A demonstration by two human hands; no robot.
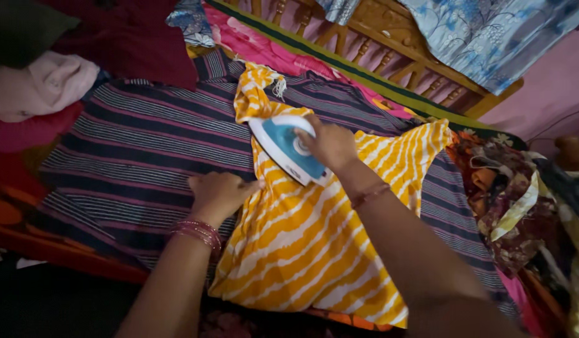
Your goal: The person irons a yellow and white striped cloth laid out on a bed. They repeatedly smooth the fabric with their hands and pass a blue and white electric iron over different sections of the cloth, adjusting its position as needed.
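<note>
The right hand (330,145) is closed around the handle of a blue and white iron (288,149), which rests flat on a yellow and white striped cloth (314,244), its pointed end aimed up and to the left. The left hand (219,194) lies just beside it with fingers curled under, knuckles pressing the cloth's left edge – it grips nothing that shows, only pins the fabric down. The cloth is spread over a dark striped sheet (139,150) that covers the working surface. A crumpled heap of patterned clothes (521,200) crowds the right side, close to the cloth's far corner, and a pink folded garment (42,87) sits at the upper left, well apart. A wooden railing (389,44) with draped blue floral fabric (483,34) runs along the far edge. To the left the striped sheet lies bare – the widest open stretch. Both forearms reach in from below, the right crossing over the cloth, the left wrist wearing bangles (198,233).
</note>
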